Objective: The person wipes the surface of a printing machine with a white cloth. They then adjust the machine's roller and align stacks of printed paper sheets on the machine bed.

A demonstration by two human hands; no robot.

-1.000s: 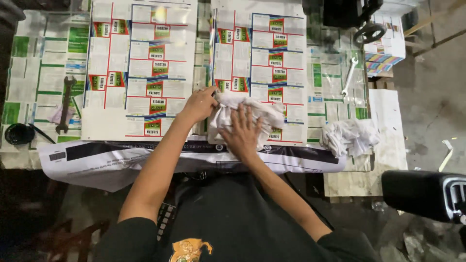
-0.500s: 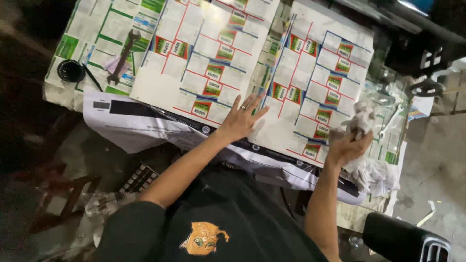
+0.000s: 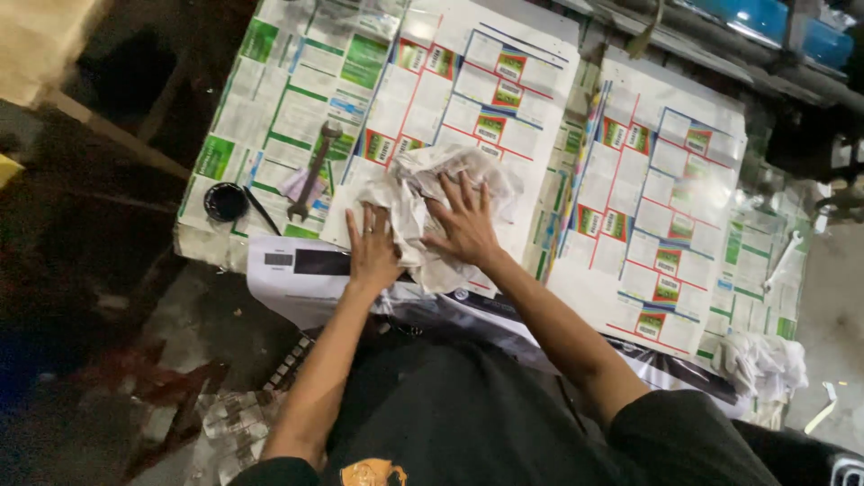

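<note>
Both hands are pressing flat on a crumpled white cloth [image 3: 432, 211] that is sitting on the left printed sheet [image 3: 468, 99], near its lower edge, on the paper-covered table [image 3: 270, 108]. The left hand [image 3: 371, 250] is lying palm-down on the cloth's lower left part, fingers together and open; the right hand [image 3: 468, 229] is spreading its fingers over the middle. Neither hand is clenching or pinching the cloth, only bearing down on it. Risk, as a judgement: the sheet is lying loose over other papers, so pressure from the palms could be dragging it sideways, creasing or tearing it, or smearing whatever the cloth is carrying across the coloured label boxes. The cloth is bunching rather than lying flat, so a fold could be catching the sheet's edge and lifting it. A wrench [image 3: 310, 171] and a small black round lid [image 3: 225, 201] are lying just left of the sheet; a wide sweep of the left hand could be knocking them off the table edge. The second printed sheet [image 3: 670, 198] is lying to the right, apart from the hands, and another wadded white cloth [image 3: 760, 360] is sitting near the table's lower right corner, close enough to the edge to be slipping off if the papers shift.
</note>
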